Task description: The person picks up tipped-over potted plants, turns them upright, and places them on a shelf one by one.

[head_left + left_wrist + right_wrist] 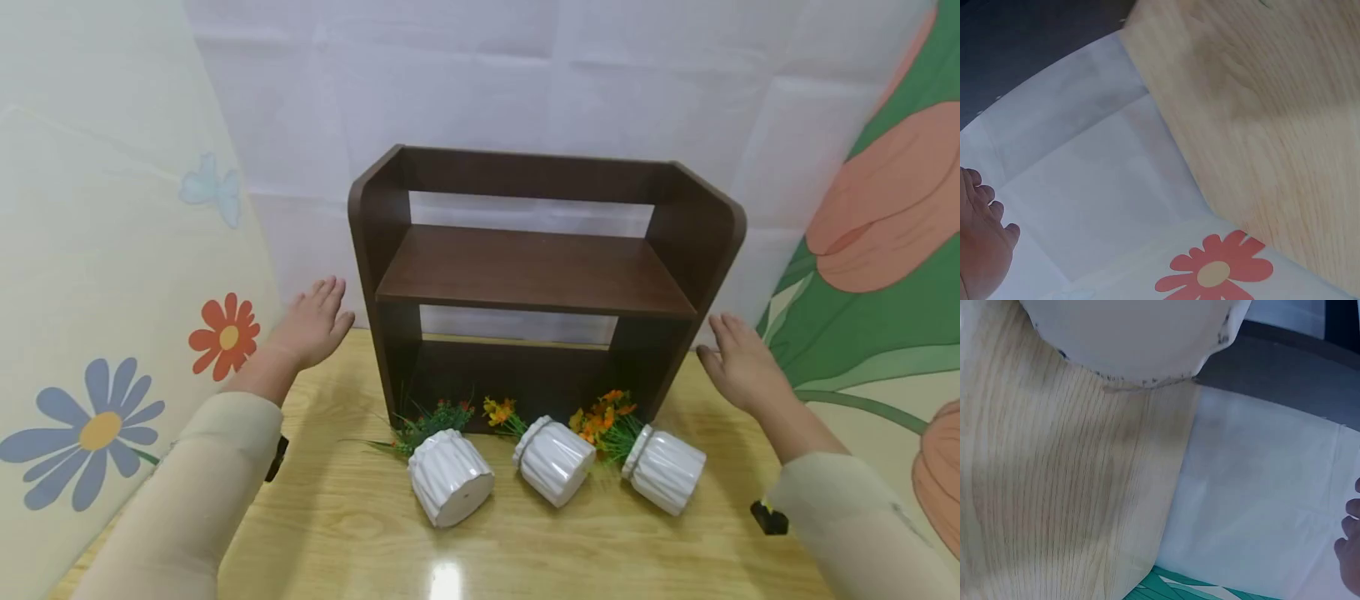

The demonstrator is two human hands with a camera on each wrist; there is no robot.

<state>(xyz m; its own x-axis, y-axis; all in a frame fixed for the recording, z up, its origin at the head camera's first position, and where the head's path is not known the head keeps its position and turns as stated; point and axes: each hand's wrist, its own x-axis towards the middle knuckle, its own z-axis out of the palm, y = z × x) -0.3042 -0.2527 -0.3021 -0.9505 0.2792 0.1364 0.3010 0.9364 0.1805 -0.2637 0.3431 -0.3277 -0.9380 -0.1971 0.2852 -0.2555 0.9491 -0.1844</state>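
Note:
Both hands are held out at the sides of a dark brown two-tier shelf (536, 271). My left hand (309, 327) is left of its left side panel, fingers extended and holding nothing. Just off the right panel, my right hand (742, 362) also has its fingers extended, with nothing in it. Three white ribbed flowerpots lie tipped over before the shelf. The left pot (450, 479) carries green foliage with small red blooms, the middle pot (555, 461) yellow flowers, the right pot (663, 469) orange flowers. One pot's base (1135, 337) looms close in the right wrist view.
Everything stands on a light wood-grain table (337, 533). White cloth (480, 75) hangs behind the shelf. A flower-printed panel (97, 250) borders the left, and a tulip-printed panel (885, 208) borders the right.

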